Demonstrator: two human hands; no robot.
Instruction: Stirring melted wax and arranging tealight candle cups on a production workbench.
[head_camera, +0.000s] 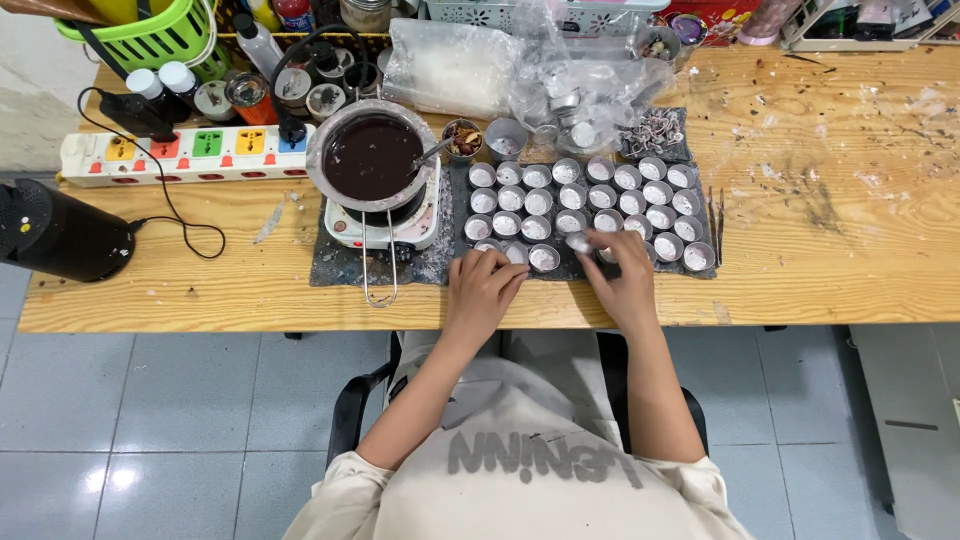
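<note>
Several small round metal cups with white filling stand in rows on a dark mat on the wooden table. My left hand rests at the mat's front edge, fingers curled over a cup in the front row. My right hand pinches one small metal cup at the front row between thumb and fingers. A round pot of dark brown liquid sits on a small white hot plate to the left of the cups, a spoon leaning at its rim.
A white power strip with coloured sockets lies at the left, cables running to a black cylinder. Clear plastic bags, jars, bottles and a green basket crowd the back. Tweezers lie right of the mat.
</note>
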